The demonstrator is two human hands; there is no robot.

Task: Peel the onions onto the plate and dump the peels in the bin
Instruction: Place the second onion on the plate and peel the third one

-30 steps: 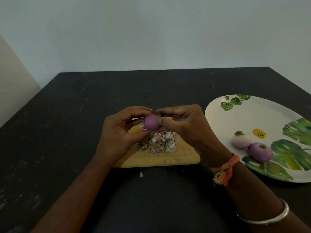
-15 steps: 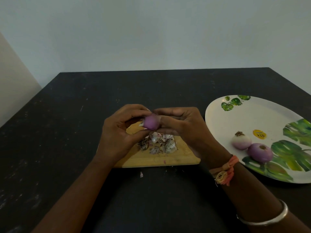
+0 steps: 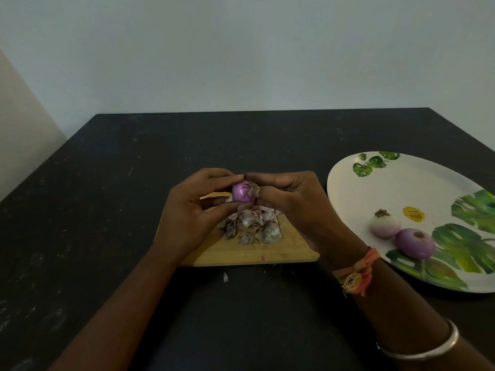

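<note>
Head view: the left hand grips a small purple onion; the right hand pinches a loose skin flap at its top; best to tug gently while turning the onion, so scraps join the peels beneath both hands; the plate lies right of the right hand.

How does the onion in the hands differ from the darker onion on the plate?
The held onion is gripped by the left hand and right hand; the darker onion rests on the plate. The held onion carries loose skin; the darker onion looks bare. Both are purple.
</note>
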